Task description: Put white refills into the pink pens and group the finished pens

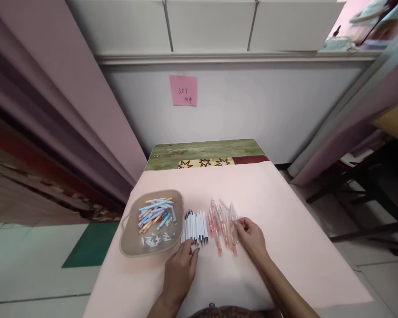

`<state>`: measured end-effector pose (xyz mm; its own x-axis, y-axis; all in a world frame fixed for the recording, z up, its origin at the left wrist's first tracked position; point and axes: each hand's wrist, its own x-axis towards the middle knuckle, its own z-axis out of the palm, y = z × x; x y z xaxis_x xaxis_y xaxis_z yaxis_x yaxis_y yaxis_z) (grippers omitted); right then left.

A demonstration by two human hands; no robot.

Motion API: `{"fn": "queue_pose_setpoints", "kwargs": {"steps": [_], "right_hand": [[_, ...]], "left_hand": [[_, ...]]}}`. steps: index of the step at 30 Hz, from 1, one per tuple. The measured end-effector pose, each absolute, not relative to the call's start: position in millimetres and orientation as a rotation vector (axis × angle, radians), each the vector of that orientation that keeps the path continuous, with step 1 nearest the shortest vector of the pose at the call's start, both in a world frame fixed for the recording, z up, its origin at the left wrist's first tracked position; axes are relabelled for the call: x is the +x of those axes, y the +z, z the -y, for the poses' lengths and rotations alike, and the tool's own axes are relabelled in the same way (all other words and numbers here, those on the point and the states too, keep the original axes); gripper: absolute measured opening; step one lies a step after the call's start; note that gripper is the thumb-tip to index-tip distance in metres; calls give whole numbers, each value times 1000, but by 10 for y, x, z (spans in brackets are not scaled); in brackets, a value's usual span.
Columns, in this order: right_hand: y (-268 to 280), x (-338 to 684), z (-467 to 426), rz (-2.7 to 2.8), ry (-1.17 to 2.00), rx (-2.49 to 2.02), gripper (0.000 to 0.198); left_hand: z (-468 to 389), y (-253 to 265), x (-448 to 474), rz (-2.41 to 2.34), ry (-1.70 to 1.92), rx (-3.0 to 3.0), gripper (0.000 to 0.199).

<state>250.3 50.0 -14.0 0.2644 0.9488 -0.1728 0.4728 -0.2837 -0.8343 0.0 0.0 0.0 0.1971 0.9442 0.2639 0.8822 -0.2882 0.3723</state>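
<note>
My left hand (181, 270) rests at the near ends of a row of white pen refills with dark tips (195, 226). Its thumb and forefinger are apart, and I see nothing held between them. On the right, my right hand (254, 238) is closed in a pinch at the edge of a loose pile of clear pen barrels with reddish prints (223, 227). The barrel at its fingertips is partly hidden. Left of the refills stands a beige plastic basin (132, 240), holding pastel pen parts (155, 213) and small white pieces (155, 240).
A pale pink cloth (285, 260) covers most of the table, whose green patterned far end (204, 150) shows. Behind is a white panel with a pink note (183, 90). Purple curtains (79, 88) hang at the left, and a dark stool (361, 194) stands at the right.
</note>
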Motion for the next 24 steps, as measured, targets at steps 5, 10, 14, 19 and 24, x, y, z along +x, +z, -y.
{"fn": "queue_pose_setpoints", "kwargs": {"steps": [5,10,14,19,24], "right_hand": [[-213,2577,-471,1022,1066,-1598,34],[-226,2640,-394,878,1122,-1419,31],[-231,2639,-370,838,1154,-1386,32],[-236,2646,-387,866,1211,-1404,36],[-237,2700,-356,843,1241,-1465,37]], "left_hand": [[-205,102,254,-2039,138,2147,22],[-260,166,317,-2081,-77,1994,28],[-261,208,310,-2076,-107,1954,29],[-231,227,303,-2121,-128,1956,26],[-192,161,268,-2124,-117,2015,26]]}}
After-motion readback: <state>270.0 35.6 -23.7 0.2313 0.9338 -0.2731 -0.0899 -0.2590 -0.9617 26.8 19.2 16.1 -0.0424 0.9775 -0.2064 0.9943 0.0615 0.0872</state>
